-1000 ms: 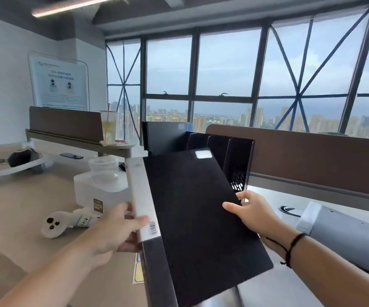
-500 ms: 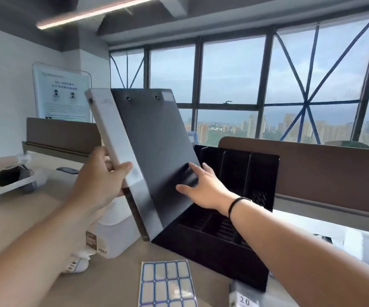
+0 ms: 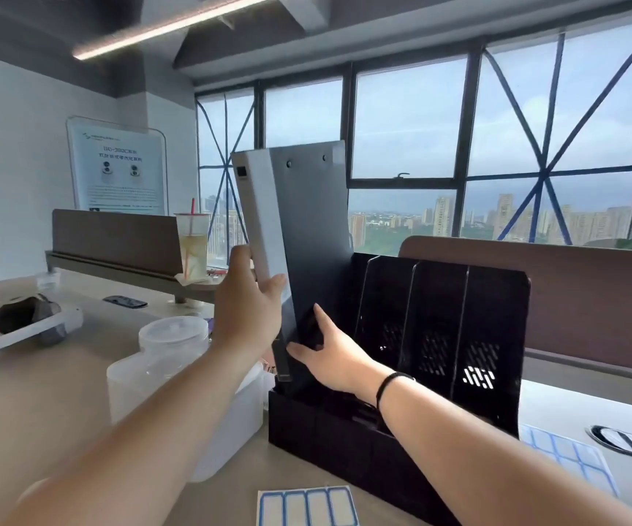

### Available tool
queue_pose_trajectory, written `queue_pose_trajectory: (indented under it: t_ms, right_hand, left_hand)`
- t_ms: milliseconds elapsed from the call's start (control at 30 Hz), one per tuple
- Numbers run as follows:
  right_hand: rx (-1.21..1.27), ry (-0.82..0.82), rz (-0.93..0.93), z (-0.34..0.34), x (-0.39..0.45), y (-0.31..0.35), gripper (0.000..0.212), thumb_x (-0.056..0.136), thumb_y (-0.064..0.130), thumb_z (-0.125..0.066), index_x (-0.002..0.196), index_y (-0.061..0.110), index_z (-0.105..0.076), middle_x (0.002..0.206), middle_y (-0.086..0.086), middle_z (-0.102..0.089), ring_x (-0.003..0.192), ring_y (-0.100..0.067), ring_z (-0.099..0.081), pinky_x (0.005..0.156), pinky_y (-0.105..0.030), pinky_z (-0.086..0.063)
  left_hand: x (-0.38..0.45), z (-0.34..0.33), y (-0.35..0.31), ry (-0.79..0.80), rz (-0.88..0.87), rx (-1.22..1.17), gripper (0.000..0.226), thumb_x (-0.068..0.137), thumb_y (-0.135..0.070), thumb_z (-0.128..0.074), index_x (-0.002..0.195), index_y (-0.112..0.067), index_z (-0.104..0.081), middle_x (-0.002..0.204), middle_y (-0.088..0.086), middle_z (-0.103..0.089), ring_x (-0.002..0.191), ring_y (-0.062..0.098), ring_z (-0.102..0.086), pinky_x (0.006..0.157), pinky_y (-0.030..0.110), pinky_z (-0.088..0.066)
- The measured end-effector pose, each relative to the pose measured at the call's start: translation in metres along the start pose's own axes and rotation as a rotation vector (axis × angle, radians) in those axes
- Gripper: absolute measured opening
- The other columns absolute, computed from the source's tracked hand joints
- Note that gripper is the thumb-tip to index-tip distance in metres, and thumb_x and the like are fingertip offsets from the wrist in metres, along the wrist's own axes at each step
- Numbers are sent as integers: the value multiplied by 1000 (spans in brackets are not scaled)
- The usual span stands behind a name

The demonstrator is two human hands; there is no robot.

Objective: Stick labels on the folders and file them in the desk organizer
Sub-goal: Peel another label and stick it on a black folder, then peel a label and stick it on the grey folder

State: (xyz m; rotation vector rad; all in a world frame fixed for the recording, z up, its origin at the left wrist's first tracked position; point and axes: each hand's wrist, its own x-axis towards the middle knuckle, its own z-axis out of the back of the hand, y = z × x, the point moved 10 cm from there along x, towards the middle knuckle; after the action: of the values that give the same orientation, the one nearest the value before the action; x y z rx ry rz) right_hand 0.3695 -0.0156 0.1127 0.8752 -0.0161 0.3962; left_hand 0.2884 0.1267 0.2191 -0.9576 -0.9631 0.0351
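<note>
Since half a second ago, folder (image 3: 308,237) has been swung more upright, lower end dropped into organizer's (image 3: 439,347) leftmost slot. Spine is gripped by left hand (image 3: 248,317) at 9 o'clock for steering; right hand (image 3: 331,354), fingers spread flat, presses the cover to guide it.

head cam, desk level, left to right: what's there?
headset → clear plastic container → left hand gripping the folder → right hand on the folder's face → black desk organizer → label sheet
</note>
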Motion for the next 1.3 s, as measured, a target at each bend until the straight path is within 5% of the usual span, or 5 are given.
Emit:
queue_pose_trajectory:
  t_ms: [167,367,600,833,1300]
  right_hand:
    - [44,38,-54,-3,7,-25,110,79,55,-74,159,35,-1,161,6,-33,142,-17,-41,114,-33,-39]
    - [-84,25,-74,-13,6,-46,117,79,57,-74,159,21,2,164,-7,-22,149,-23,-27,118,-36,-32]
    - [-190,37,-42,-21,1,-46,102,90,50,-65,159,20,3,165,-8,-17,148,-24,-31,115,-33,-35]
    - [-163,30,13,8,-23,-37,74,88,39,-71,151,23,-37,148,0,-51,139,-21,-46,111,-30,-40]
    - [-434,-101,-83,123,-220,-104,61,89,43,-70,145,33,-48,143,9,-57,131,-13,-52,105,-24,-39]
  left_hand:
    - [-6,-31,23,46,42,-21,29,87,-20,-72,102,-24,-48,89,-8,-63,83,17,-59,59,10,-34]
    - [-32,-59,65,149,135,187,33,77,-40,-80,78,-22,-52,72,-8,-65,71,17,-63,63,34,-50]
    - [-40,-58,70,212,116,405,45,81,-57,-71,64,-23,-46,66,-5,-59,61,14,-55,54,29,-35]
    - [-62,-72,69,461,37,717,36,100,-47,-40,115,-15,-49,92,4,-59,92,32,-63,68,36,-43]
    - [-247,-118,-56,1028,-177,368,19,97,-44,-47,103,-39,-65,94,-17,-68,89,10,-64,82,34,-54]
